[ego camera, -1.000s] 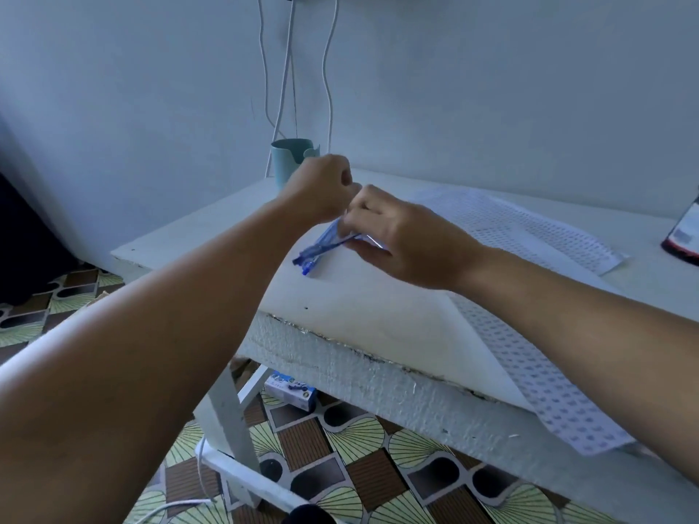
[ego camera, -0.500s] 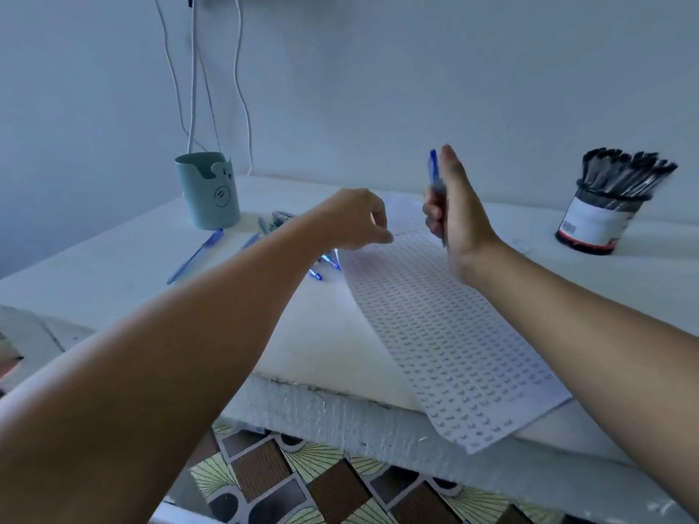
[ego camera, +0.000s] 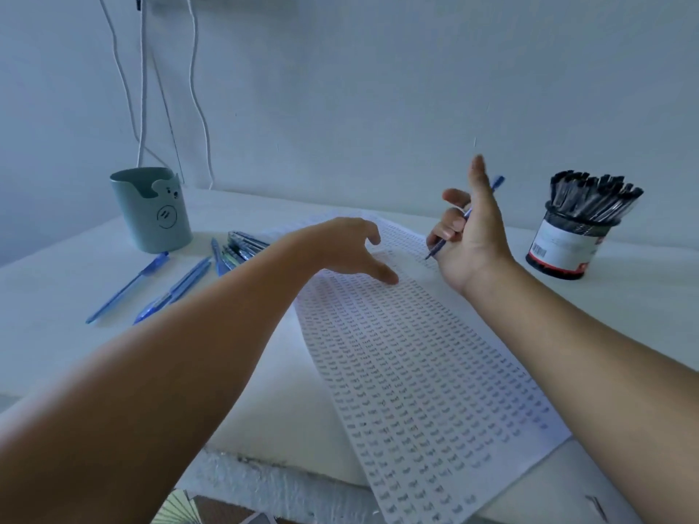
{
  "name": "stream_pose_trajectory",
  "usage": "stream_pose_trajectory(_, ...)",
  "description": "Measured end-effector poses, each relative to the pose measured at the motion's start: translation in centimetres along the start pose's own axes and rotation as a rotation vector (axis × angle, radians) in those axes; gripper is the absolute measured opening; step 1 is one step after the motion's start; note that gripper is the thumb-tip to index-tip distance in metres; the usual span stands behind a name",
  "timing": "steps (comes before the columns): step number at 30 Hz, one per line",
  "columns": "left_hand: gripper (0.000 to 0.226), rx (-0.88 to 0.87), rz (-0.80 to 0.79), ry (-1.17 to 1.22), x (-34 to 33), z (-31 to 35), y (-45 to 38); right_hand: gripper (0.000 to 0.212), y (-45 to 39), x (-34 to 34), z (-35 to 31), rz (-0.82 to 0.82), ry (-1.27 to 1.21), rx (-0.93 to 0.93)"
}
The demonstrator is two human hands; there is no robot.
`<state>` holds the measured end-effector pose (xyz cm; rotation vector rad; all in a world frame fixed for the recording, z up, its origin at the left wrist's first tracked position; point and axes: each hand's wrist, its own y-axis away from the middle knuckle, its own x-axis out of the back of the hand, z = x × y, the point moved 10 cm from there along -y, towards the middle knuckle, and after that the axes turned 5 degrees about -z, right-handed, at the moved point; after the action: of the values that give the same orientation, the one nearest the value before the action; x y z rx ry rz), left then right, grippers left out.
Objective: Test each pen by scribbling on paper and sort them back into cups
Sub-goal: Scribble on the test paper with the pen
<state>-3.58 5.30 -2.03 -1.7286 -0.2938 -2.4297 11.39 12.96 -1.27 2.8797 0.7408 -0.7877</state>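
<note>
The right hand (ego camera: 467, 236) pinches a blue pen (ego camera: 464, 219), tip angled down toward the scribble-covered paper (ego camera: 416, 364) at table centre, likely ready for testing. The left hand (ego camera: 348, 247), fingers spread, steadies the sheet (untested pens (ego camera: 242, 246) wait at ten o'clock).

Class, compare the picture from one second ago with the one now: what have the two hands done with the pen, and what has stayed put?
The right hand took the blue pen away from the left hand and turned it tip-down over the paper. The left hand let go and spread open, fingers touching the sheet. The loose pens and green cup lie unmoved.
</note>
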Motion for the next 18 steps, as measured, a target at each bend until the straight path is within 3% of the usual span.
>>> stream_pose_trajectory(3,0.094,0.039,-0.059,0.010,-0.5,-0.3,-0.4,0.044,-0.9,0.1,0.8,-0.012,-0.159,-0.014)
stream_pose_trajectory(8,0.067,0.056,-0.075,0.193,-1.2,-1.2,-0.4,0.075,-1.0,1.2,3.4,0.014,0.003,-0.104)
stream_pose_trajectory(11,0.033,0.035,0.019,0.350,-0.9,-2.2,-0.4,0.082,-1.2,1.4,3.8,0.000,-0.047,-0.081)
stream_pose_trajectory(15,0.015,0.015,0.081,0.453,-0.5,-2.5,0.0,0.070,-1.2,1.2,3.1,-0.062,0.053,-0.001)
stream_pose_trajectory(18,0.013,-0.002,0.081,0.507,-0.6,-2.4,0.3,0.037,-0.9,0.8,2.9,-0.072,0.127,0.035)
